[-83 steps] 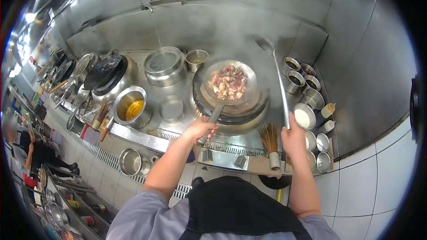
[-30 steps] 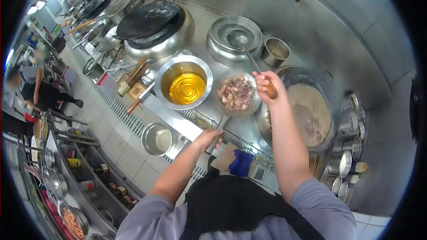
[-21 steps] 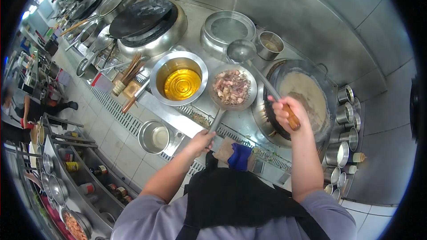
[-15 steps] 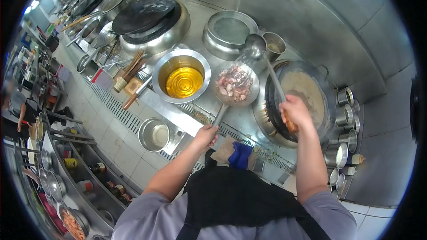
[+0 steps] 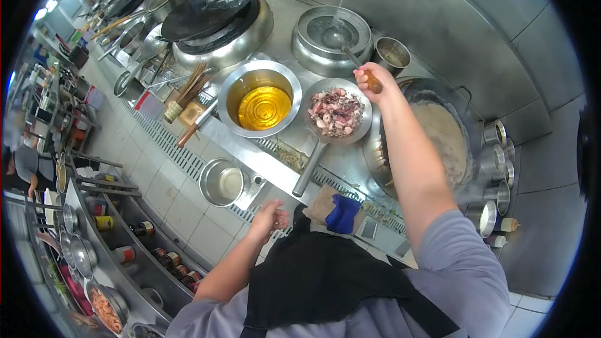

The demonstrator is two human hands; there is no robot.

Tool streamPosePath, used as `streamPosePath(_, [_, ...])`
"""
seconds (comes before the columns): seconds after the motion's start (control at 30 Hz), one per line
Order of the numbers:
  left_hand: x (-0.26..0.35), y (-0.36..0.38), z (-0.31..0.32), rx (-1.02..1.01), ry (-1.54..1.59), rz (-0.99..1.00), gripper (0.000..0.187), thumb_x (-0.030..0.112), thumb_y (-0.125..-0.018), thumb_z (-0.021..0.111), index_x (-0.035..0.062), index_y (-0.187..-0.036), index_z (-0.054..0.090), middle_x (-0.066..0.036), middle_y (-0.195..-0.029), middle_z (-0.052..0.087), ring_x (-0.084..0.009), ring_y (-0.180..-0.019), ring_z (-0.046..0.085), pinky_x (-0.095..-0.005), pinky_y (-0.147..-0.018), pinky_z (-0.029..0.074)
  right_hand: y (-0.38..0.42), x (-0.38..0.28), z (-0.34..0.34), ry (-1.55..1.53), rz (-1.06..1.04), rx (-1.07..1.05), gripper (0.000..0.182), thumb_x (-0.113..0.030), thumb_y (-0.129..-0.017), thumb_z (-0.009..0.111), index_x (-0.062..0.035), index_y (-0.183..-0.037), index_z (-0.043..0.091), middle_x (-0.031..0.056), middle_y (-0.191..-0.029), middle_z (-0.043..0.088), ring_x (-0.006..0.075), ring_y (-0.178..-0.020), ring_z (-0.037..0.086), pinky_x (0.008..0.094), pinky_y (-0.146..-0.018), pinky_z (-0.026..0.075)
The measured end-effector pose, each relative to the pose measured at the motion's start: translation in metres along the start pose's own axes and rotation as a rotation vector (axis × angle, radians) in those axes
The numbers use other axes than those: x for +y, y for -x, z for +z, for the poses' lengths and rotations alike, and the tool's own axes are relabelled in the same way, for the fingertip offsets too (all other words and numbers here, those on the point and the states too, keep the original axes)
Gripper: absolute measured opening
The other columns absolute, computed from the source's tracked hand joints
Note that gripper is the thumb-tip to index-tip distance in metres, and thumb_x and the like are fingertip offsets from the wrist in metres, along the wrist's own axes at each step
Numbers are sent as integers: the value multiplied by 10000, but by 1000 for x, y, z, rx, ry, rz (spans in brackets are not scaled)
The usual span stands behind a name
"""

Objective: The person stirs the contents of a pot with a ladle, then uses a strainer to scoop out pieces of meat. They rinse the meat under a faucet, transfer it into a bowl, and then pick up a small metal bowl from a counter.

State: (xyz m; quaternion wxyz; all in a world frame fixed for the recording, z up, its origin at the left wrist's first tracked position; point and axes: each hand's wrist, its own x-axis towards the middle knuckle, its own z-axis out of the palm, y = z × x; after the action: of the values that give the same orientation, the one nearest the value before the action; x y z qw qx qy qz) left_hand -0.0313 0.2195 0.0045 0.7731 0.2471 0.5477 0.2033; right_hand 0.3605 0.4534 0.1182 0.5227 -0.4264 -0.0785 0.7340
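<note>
My right hand (image 5: 375, 81) grips the wooden handle of a ladle (image 5: 336, 39), whose bowl sits in the round water basin (image 5: 302, 40) at the back. A thin stream falls into that basin from above. My left hand (image 5: 269, 219) hangs in front of the counter, fingers loosely apart, holding nothing. Between my hands rests a long-handled strainer (image 5: 365, 126), heaped with pinkish, dark-skinned pieces that look like cut squid (image 5: 337, 111). Its handle (image 5: 309, 170) points toward me. Under my right forearm, a wok (image 5: 466, 141) contains cloudy, steaming liquid (image 5: 441, 134).
A metal pot (image 5: 223, 91) of golden oil stands left of the strainer. Beyond it is a covered wok station (image 5: 213, 22). A metal pot (image 5: 220, 183) sits lower left, and a blue cloth (image 5: 343, 214) lies at the counter edge. Several seasoning containers (image 5: 496, 158) line the right.
My left hand has let go of the strainer handle and drawn back. My right hand has carried the ladle from above the strainer up to the water basin.
</note>
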Motion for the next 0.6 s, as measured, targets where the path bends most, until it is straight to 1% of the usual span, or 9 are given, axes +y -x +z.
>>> streamPosePath(0.1, [1, 2, -1, 5, -1, -5, 385, 370, -950, 406, 34, -1126, 475, -87, -834, 581, -151, -665, 577, -290, -604, 493, 24, 10, 1, -242, -43, -148, 223, -64, -800, 475, 95, -948, 425, 33, -639, 476, 89, -474, 452, 212, -402, 335])
streamPosePath(0.13, [2, 0, 0, -7, 8, 6, 370, 359, -950, 408, 36, -1116, 479, -85, -832, 582, -151, -662, 577, -286, -600, 490, 39, 15, 1, -288, -50, -170, 284, -65, -805, 469, 93, -1027, 387, 32, -658, 474, 88, -478, 446, 211, -391, 333])
streamPosePath(0.23, [4, -16, 1, -44, 9, 34, 359, 343, -948, 419, 33, -1117, 485, -83, -828, 581, -149, -654, 575, -276, -597, 486, 84, 28, -2, -392, -35, -290, 316, -72, -811, 468, 85, -1068, 373, 29, -670, 477, 85, -482, 441, 209, -390, 340])
streamPosePath(0.27, [7, -22, 2, -62, 8, 55, 363, 338, -946, 426, 29, -1126, 487, -83, -826, 579, -148, -649, 573, -271, -598, 485, 100, 33, -2, -383, -48, -285, 364, -85, -819, 470, 78, -1122, 350, 24, -673, 481, 85, -476, 437, 214, -386, 346])
streamPosePath(0.3, [12, -27, 7, -70, 2, 53, 363, 338, -946, 426, 29, -1126, 487, -83, -826, 579, -148, -649, 573, -271, -598, 485, 117, 39, -3, -386, -57, -280, 364, -85, -819, 470, 78, -1122, 350, 24, -673, 481, 85, -476, 437, 214, -386, 346])
streamPosePath(0.37, [22, -37, 18, -52, -194, 212, 390, 339, -938, 448, 20, -1159, 491, -78, -819, 574, -148, -640, 571, -264, -596, 481, 151, 51, -5, -453, -24, -266, 360, -109, -829, 470, 80, -1121, 376, 21, -677, 484, 84, -472, 434, 218, -380, 345])
streamPosePath(0.4, [26, -43, 23, -38, -228, 219, 376, 322, -919, 498, 3, -1118, 509, -81, -810, 591, -150, -617, 583, -266, -565, 491, 164, 57, -8, -454, -31, -262, 360, -109, -829, 470, 80, -1121, 376, 21, -677, 484, 84, -472, 434, 218, -380, 345])
streamPosePath(0.5, [39, -48, 41, -36, -361, 254, 421, 338, -927, 479, 11, -1191, 485, -96, -891, 604, -171, -725, 616, -272, -609, 493, 199, 71, -20, -395, -17, -195, 326, -122, -830, 476, 73, -1087, 429, 21, -680, 490, 89, -464, 432, 230, -375, 343])
streamPosePath(0.6, [48, -63, 47, -80, -372, 218, 411, 313, -924, 490, 7, -1197, 474, -99, -883, 620, -180, -709, 624, -278, -611, 500, 230, 76, -28, 26, -13, 75, 231, -99, -813, 491, 44, -994, 497, 34, -665, 507, 111, -442, 446, 255, -381, 357])
